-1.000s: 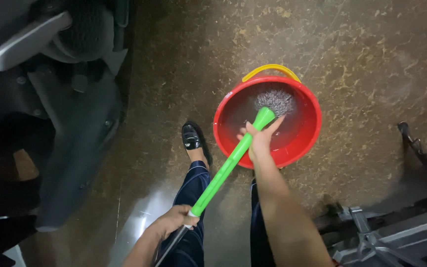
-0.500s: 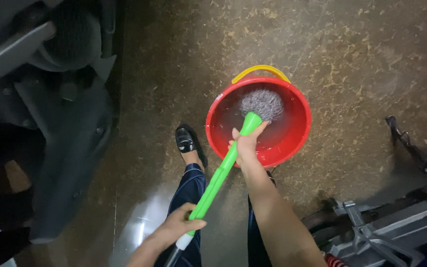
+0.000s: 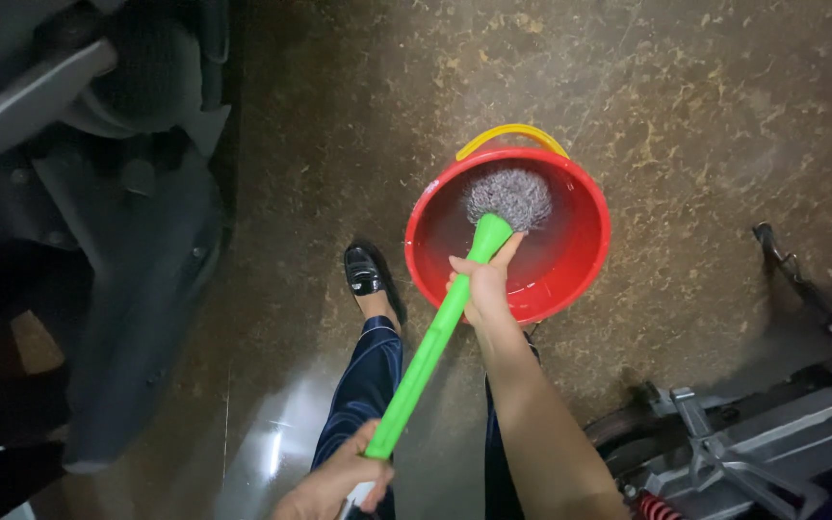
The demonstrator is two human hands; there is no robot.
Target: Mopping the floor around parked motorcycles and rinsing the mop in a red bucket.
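A mop with a bright green handle [image 3: 430,342] runs from the bottom of the view up into a red bucket [image 3: 585,255] with a yellow bail. Its grey stringy head [image 3: 509,195] sits inside the bucket, over shallow water. My right hand [image 3: 481,286] grips the green handle close to the mop head, at the bucket's near rim. My left hand [image 3: 334,481] holds the lower end of the handle near the bottom edge.
My black shoe [image 3: 366,270] and dark trouser leg stand left of the bucket on a wet, speckled brown floor [image 3: 705,106]. A dark scooter body [image 3: 98,193] fills the left side. Metal parts of another vehicle [image 3: 753,433] lie at the bottom right.
The mop head has lifted a little and moved toward the bucket's far side. My left hand has slid down toward the bottom edge of the view.
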